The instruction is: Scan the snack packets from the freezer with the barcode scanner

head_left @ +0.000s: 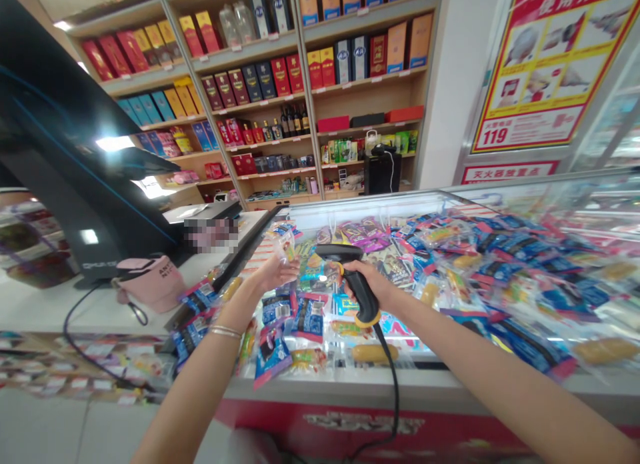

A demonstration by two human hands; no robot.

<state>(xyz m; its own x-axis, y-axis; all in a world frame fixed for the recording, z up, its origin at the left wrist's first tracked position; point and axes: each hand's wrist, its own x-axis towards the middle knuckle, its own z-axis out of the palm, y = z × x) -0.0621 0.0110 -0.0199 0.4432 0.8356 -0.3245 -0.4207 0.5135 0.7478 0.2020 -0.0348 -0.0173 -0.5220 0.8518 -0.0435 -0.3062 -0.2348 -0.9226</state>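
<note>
At the frame's centre, the right hand (370, 284) is wrapped around the grip of a black-and-yellow scanner (367, 301). Just left of it, the left hand (275, 274) pinches a clear packet (287, 246). Below both, a glass-topped case (425, 374) bears blue packets (309, 317) and clear-wrapped corn cobs (375, 353); which lie under the glass, I cannot tell. At the left edge, clear tubs (30, 241) hold something dark, blurred.

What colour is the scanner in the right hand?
The barcode scanner is black with yellow trim; head view.
</note>
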